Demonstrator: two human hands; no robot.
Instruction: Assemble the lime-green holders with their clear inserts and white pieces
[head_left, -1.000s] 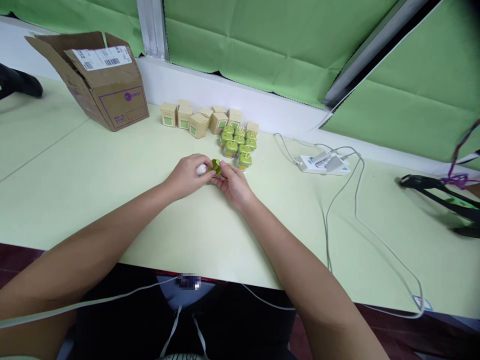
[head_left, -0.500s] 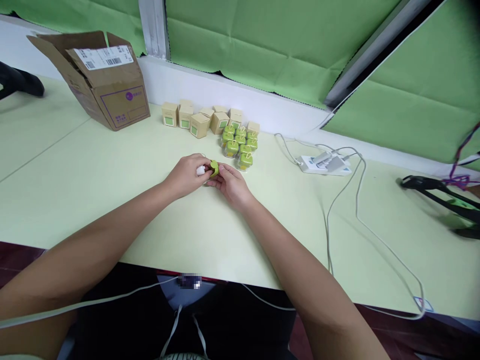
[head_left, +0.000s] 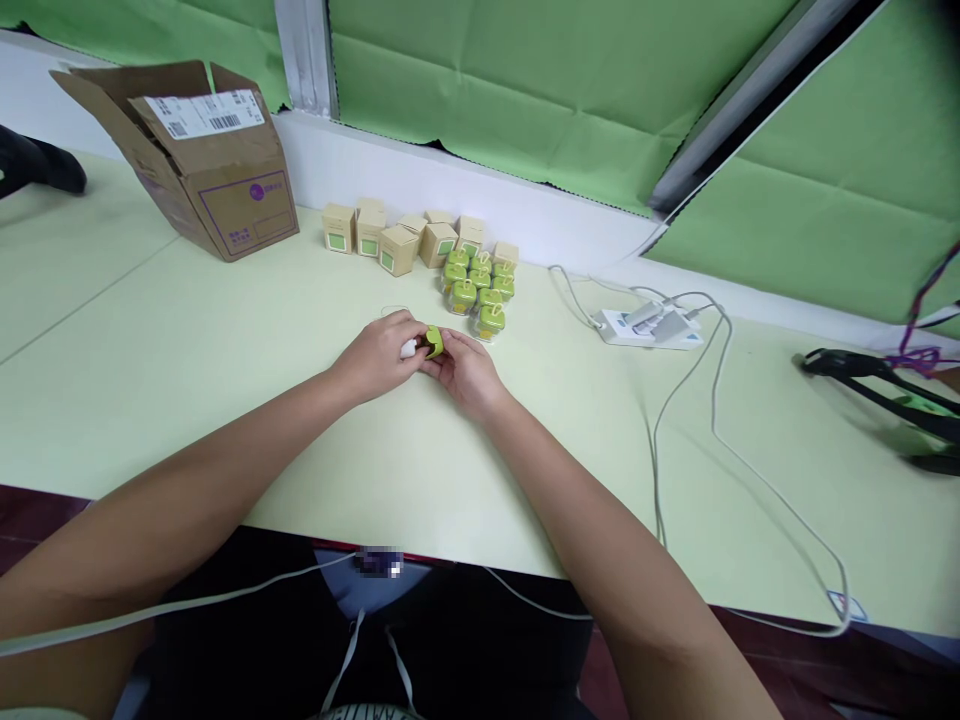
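Green plastic cap (head_left: 434, 342) sits slightly further right vs. earlier, now held betw. both hands above pale-green table (head_left: 225, 420). L hand (head_left: 375, 358), fingers curled nearly shut, grips small white piece (head_left: 409, 349); R hand (head_left: 465, 372), fingers closed in, cradles cap, near green-topped containers (head_left: 489, 322).

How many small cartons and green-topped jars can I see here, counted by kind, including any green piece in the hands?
Small tan cartons: 8
Green-topped clear jars standing on the table: 7
Green piece held between the left hand and the right hand: 1
Total: 16
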